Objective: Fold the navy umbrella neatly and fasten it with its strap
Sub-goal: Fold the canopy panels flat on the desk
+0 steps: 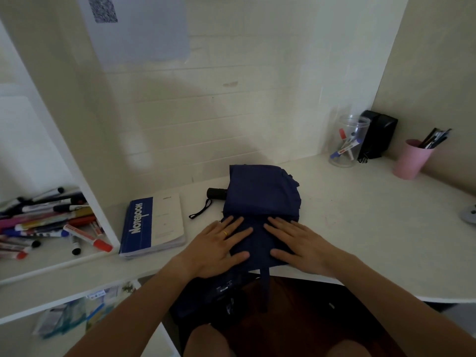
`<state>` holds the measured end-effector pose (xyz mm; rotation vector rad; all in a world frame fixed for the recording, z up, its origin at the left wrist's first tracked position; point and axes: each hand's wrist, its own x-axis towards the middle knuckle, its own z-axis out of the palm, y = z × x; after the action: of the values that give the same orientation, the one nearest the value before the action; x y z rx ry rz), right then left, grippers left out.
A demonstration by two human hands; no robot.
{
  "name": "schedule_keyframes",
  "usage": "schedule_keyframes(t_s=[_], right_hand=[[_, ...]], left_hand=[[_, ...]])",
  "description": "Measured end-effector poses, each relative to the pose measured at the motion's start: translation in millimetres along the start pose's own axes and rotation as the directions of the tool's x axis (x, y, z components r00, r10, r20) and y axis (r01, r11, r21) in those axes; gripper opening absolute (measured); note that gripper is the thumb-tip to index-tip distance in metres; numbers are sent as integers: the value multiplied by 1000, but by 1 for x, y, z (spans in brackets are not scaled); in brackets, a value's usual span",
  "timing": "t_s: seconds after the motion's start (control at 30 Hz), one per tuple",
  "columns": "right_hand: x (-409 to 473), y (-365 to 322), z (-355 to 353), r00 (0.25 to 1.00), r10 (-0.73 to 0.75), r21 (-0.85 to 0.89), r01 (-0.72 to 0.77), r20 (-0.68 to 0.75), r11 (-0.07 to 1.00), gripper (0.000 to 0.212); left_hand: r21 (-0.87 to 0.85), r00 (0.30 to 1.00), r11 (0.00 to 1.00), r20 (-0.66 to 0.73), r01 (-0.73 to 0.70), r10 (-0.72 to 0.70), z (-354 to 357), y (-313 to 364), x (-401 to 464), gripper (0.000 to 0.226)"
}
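The navy umbrella (pixel 261 194) lies collapsed on the white desk (pixel 360 215), its canopy fabric loose and bunched. Its black handle (pixel 215 193) pokes out at the far left, with a black wrist loop (pixel 201 210) trailing on the desk. The near part of the fabric hangs over the desk's front edge toward my lap, and a narrow navy strap (pixel 265 287) dangles there. My left hand (pixel 219 244) and my right hand (pixel 298 242) lie flat on the fabric side by side, fingers spread, pressing it down. Neither hand grips anything.
A blue and white notebook (pixel 154 225) lies left of the umbrella. Markers (pixel 51 222) are piled on the shelf at far left. At the back right stand a clear jar of markers (pixel 347 143), a black box (pixel 377 135) and a pink cup of pens (pixel 412 159).
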<state>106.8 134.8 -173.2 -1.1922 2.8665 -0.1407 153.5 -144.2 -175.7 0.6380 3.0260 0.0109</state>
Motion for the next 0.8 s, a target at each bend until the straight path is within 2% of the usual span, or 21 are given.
schedule_keyframes(t_s=[0.13,0.23,0.3,0.33,0.37,0.4,0.43,0.47,0.5,0.53,0.6,0.67,0.73,0.8], right_hand=[[-9,8,-2,998,13,-42,-10,64,999,72],[-18,10,-8,996,19,-4,-19,87,1000,74],[-18,8,-17,998,57,109,-59,21,992,72],[-16,8,-24,992,95,184,-79,-78,980,67],[-12,8,-31,967,133,235,-80,-218,969,58],[-6,9,-39,913,183,271,-84,-364,959,48],[3,11,-49,838,251,313,-102,-484,944,40],[13,14,-59,759,349,379,-146,-549,914,34],[24,18,-69,701,456,463,-200,-548,864,31],[35,22,-78,677,551,539,-262,-489,800,31],[55,28,-89,696,653,633,-367,-299,681,38],[69,32,-91,715,684,708,-409,-144,576,41],[76,35,-90,728,679,748,-397,-95,531,38],[77,38,-92,732,674,783,-360,-101,507,33]], left_hand=[[3,1000,1000,14,-17,17,-2,-9,-6,68],[-16,1000,1000,23,-11,11,-5,-13,-12,70],[-107,998,994,-56,6,-12,-9,-12,-13,72],[-182,984,983,-170,14,-45,-15,-10,-12,71],[-250,941,968,-322,18,-100,-21,-8,-9,67],[-306,866,952,-470,24,-173,-27,-6,-3,59],[-368,775,929,-573,46,-266,-35,-5,5,49],[-456,698,887,-609,81,-377,-45,-5,16,43],[-559,657,819,-572,128,-492,-56,-5,27,43],[-649,653,738,-481,184,-585,-65,-4,38,48],[-720,692,623,-281,306,-665,-81,-4,55,58],[-730,704,571,-176,376,-688,-86,-4,67,55],[-827,682,458,-129,327,-720,-85,-9,75,47],[-940,681,267,-55,211,-730,-87,-13,77,40]])
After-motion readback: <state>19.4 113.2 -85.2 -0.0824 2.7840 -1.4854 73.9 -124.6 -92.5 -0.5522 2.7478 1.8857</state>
